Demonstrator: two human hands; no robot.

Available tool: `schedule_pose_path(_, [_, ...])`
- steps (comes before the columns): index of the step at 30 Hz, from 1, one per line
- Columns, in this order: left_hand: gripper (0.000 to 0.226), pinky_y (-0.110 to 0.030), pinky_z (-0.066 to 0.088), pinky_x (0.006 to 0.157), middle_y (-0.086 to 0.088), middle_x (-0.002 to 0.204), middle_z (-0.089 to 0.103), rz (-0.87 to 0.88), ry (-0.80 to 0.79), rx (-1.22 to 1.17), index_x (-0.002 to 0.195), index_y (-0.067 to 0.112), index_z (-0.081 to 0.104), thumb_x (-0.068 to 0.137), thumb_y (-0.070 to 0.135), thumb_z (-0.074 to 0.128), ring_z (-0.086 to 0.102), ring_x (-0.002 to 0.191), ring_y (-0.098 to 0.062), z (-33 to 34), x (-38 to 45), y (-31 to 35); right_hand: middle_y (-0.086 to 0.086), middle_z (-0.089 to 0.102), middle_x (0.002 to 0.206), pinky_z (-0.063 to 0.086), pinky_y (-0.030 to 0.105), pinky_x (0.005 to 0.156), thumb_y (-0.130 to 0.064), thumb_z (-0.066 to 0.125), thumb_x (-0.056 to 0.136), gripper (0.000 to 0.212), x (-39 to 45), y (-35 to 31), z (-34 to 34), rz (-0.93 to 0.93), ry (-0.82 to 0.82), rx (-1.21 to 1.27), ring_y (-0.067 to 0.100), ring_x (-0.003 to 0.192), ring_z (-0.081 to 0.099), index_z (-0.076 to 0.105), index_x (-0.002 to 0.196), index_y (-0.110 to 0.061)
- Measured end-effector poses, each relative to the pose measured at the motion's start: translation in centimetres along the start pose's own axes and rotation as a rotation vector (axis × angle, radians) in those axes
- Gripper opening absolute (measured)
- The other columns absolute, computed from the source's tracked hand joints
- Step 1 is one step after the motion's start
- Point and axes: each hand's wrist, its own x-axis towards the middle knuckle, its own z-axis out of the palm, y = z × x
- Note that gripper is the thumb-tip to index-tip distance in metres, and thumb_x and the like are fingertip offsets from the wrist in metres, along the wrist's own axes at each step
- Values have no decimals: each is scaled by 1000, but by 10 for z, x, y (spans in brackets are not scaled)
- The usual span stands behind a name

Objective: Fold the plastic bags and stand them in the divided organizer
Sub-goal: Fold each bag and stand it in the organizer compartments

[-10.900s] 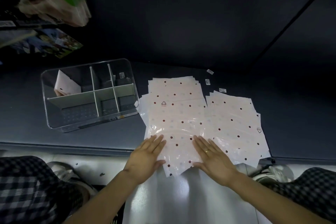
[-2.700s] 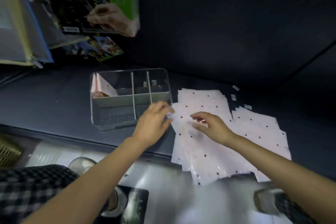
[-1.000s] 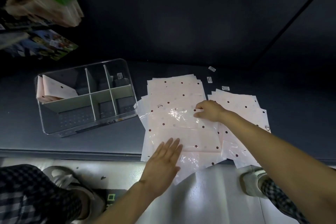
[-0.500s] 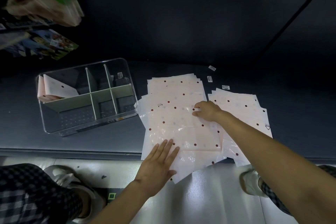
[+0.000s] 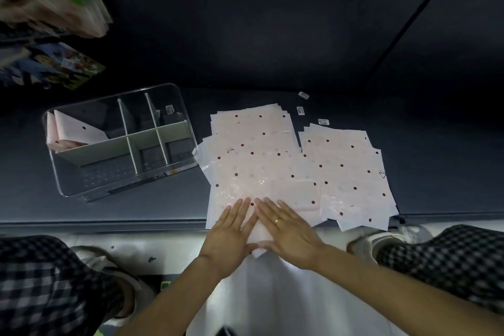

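Pressing flat with straight fingers, the left hand point(image 5: 227, 229) and right hand point(image 5: 290, 229) lie side by side on the near edge of the top bag point(image 5: 261, 185), gripping nothing. It lies on a stack of dotted bags point(image 5: 349, 166) on the dark table point(image 5: 163, 199). The clear organizer point(image 5: 188, 150) sits left, folded bags point(image 5: 73, 131) standing in its far-left compartment.

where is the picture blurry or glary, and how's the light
Head view: dim overall; the boxes at top left are smeared by motion blur; glare shines on the top bag beyond the left hand and right hand; straight edges bow from the wide lens.
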Motion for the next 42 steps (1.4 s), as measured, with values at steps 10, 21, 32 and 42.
schedule_pose_path(10, [64,-33,-21,111,5,152,-26,-31,55,-54,147,28,-16,98,52,18,-24,141,-14,7,-27,-31,-2,-25,151,-27,29,109,-61,12,92,76,-70,62,8,155,-183,-39,19,144,-19,-14,146,-15])
schedule_pose_path(21, [58,-29,-14,115,10,159,-2,-84,130,-154,150,29,15,98,52,27,-10,146,-14,0,-27,-36,5,71,100,57,33,75,-18,89,58,36,-9,32,-23,167,228,133,23,87,69,73,90,-11])
schedule_pose_path(32, [55,-26,12,116,9,146,36,-139,327,-602,136,27,46,85,40,64,19,142,-15,-8,-11,-43,1,63,71,47,24,55,-4,77,56,29,14,24,-30,99,57,-23,19,63,59,64,81,-11])
schedule_pose_path(42, [25,-20,43,76,-6,96,65,-358,264,-1056,101,19,68,77,15,76,56,91,-22,-20,-9,-55,4,56,83,41,35,71,-22,36,100,12,7,22,-50,115,5,403,20,81,47,46,100,-17])
